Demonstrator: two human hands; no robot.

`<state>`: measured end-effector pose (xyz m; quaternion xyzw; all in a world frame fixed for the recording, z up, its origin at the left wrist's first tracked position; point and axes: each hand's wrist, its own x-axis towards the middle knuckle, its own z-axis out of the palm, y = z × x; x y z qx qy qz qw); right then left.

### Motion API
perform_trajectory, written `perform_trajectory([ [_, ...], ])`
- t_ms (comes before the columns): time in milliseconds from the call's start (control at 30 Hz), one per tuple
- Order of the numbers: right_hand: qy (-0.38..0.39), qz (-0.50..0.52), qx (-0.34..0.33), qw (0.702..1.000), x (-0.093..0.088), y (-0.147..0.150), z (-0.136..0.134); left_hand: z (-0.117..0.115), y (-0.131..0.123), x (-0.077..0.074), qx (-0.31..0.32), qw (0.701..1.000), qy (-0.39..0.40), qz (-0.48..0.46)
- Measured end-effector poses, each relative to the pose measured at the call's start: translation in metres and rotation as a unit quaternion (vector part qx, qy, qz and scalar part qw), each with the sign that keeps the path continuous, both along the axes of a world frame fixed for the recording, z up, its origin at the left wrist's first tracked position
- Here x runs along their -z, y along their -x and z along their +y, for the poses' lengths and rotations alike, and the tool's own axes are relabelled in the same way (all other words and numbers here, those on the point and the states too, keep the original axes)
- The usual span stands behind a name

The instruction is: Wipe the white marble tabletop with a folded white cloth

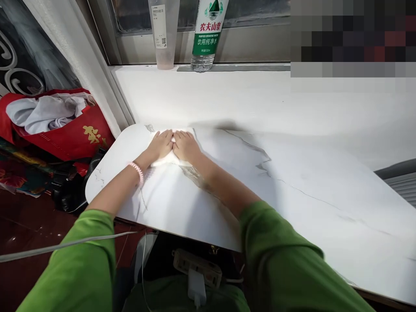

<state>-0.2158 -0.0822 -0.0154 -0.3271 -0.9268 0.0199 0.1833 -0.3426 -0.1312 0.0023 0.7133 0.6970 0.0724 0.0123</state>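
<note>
Both arms reach forward over a white marble-patterned table [302, 208]. Under my palms near the far left part of the tabletop lies a white piece of soft material [170, 159], perhaps a tissue or cloth; the hands cover most of it. My left hand [160, 145] rests flat on its left side, with a pink coiled band [138, 173] round the wrist. My right hand [186, 146] lies flat on its right side, fingers stretched forward. The inner edges of the two hands touch or nearly touch.
A translucent cup [165, 52] and a water bottle [208, 43] stand on the window ledge behind the table. At left, a red bag [65, 138] holds grey cloth. A power strip [196, 266] with a white plug sits below the front edge; a pale cable [71, 245] crosses left.
</note>
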Motion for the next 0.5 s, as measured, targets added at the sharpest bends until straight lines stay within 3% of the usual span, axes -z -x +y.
perform_trajectory([
  [100, 0.003, -0.005, 0.025, 1.000, 0.001, 0.005, 0.025, 0.027, 0.002, 0.001, -0.005, 1.000, -0.008, -0.018],
  [200, 0.000, -0.008, 0.031, 0.999, 0.002, 0.002, 0.030, 0.030, -0.001, 0.001, -0.011, 1.000, -0.005, -0.020],
  [367, -0.008, 0.005, 0.008, 1.000, 0.006, -0.015, 0.016, 0.006, -0.018, 0.000, -0.020, 1.000, 0.011, -0.013],
  [500, -0.029, -0.006, -0.006, 1.000, 0.010, -0.049, -0.016, -0.031, -0.048, 0.001, -0.002, 1.000, -0.002, -0.001],
])
